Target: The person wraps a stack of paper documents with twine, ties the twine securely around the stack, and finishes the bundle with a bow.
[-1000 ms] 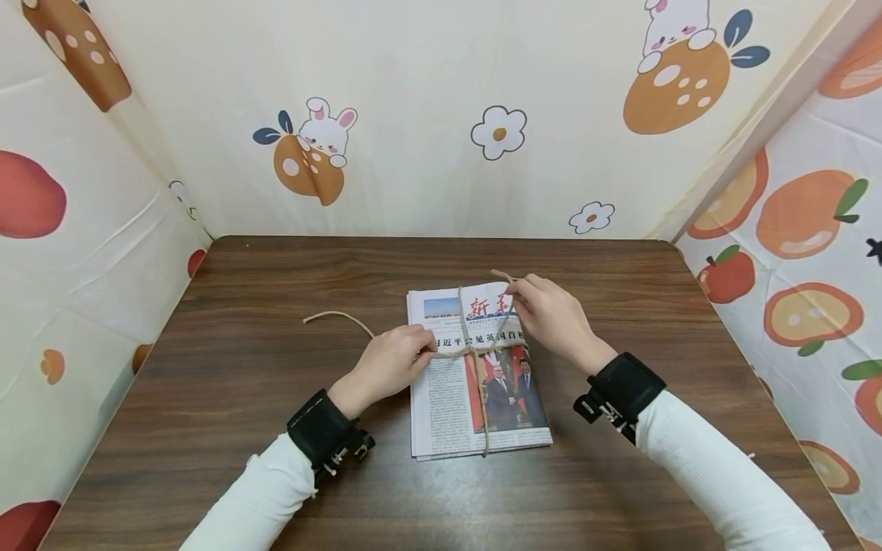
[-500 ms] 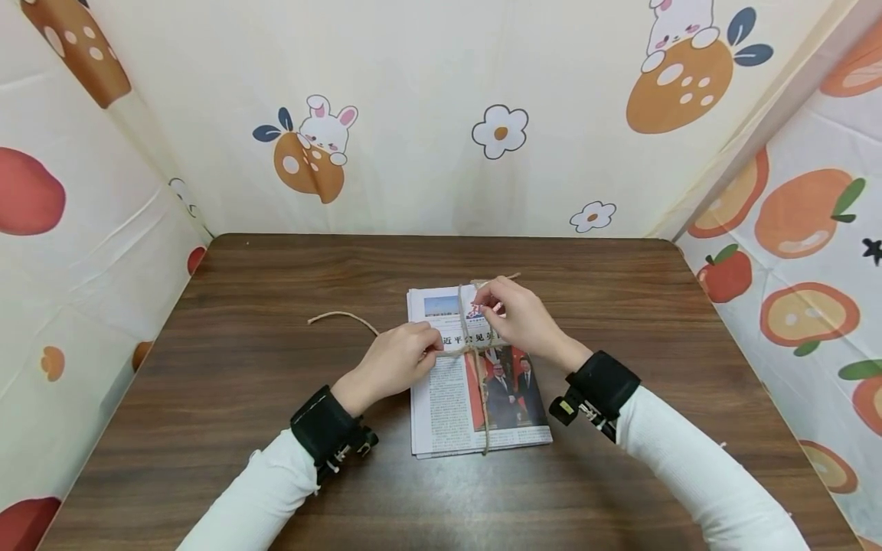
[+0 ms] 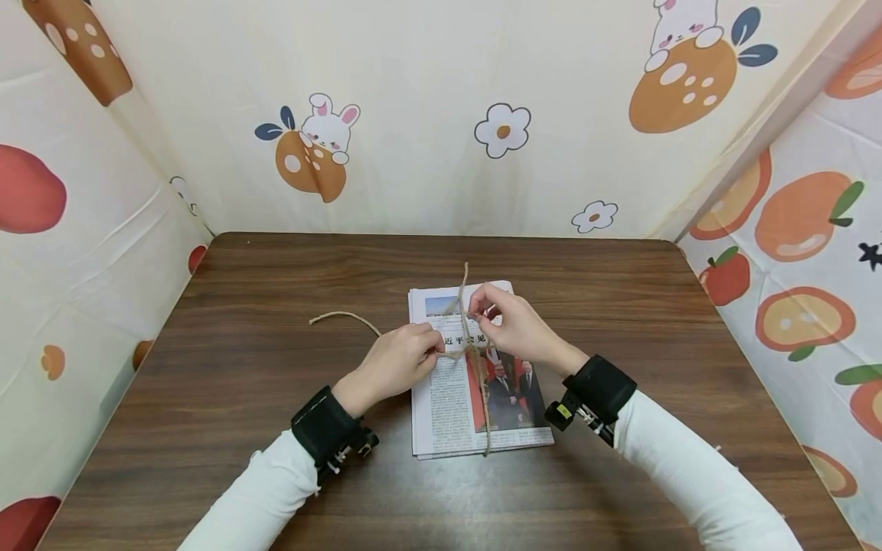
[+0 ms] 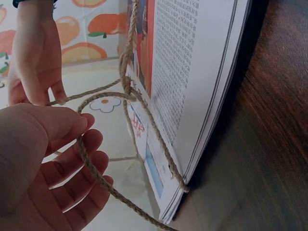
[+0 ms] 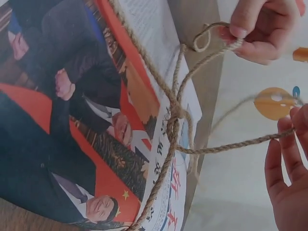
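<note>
A folded stack of newspapers [image 3: 441,413] lies on the table, twine [image 3: 485,405] crossing it lengthwise and sideways. The strands meet at a knot [image 5: 176,111] on the front page. Over the left edge of the stack, my left hand [image 3: 396,360] pinches one strand between thumb and forefinger; in the left wrist view this strand bends into a curve at the fingertips. My right hand [image 3: 517,325] is above the upper part of the page and holds the other strand [image 5: 236,145], drawn out from the knot. Its free end [image 3: 465,269] points away past the top edge.
The brown wooden table [image 3: 276,428] carries the stack near its middle. A loose twine tail [image 3: 344,314] curves out left beyond my left hand. Patterned cloth walls [image 3: 413,153] stand behind and on both sides. Black camera bands [image 3: 599,390] circle both wrists.
My right hand has moved left from the stack's upper right corner toward its middle, bringing the strand along. The free end swung from right to pointing away. My left hand has hardly moved.
</note>
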Available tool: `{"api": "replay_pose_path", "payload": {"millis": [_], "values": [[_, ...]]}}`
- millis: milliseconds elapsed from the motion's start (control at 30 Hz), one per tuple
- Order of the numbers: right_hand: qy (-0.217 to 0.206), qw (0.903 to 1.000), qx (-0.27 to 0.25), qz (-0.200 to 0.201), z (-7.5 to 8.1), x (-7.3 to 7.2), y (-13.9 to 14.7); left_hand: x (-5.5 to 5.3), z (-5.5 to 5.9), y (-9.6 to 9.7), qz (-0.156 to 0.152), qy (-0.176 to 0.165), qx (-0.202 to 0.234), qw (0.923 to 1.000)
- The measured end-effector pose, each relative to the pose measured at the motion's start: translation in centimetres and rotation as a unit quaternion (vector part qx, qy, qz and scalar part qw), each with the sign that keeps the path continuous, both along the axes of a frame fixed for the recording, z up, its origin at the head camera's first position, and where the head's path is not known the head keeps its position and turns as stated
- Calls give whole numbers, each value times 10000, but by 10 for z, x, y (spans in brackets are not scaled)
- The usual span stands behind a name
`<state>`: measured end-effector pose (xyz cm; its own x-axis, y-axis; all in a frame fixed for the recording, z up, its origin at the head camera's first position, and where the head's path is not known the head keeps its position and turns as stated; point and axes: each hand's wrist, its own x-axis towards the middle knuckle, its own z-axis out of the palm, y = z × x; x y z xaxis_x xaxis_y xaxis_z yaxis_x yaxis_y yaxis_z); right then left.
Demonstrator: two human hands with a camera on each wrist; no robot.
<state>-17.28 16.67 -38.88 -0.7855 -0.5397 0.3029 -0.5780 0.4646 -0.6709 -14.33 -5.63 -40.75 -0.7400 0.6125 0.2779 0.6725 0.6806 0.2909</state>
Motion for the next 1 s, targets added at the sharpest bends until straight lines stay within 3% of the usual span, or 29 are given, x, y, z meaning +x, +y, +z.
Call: {"api": "replay_pose_path", "payload": {"millis": [133,267,467,767,867,1000], "values": [[-464,9986,-263,-2,4,2,4,0,1,0,40,-48,-54,10000],[-526,9983,-223,-100,2,-1,6,0,2,0,61,-129,-111,9998],[-147,9986,362,-369,-7,-7,8,-1,2,1,56,-108,-101,9999],[217,9971,570,-455,-13,-12,17,-4,5,1,-4,-22,-118,9999],[484,9934,889,-538,-13,-15,20,-6,7,0,-80,28,-169,9998],[858,9814,1625,-550,-15,-20,22,-9,12,-1,-213,96,-274,9994]]}}
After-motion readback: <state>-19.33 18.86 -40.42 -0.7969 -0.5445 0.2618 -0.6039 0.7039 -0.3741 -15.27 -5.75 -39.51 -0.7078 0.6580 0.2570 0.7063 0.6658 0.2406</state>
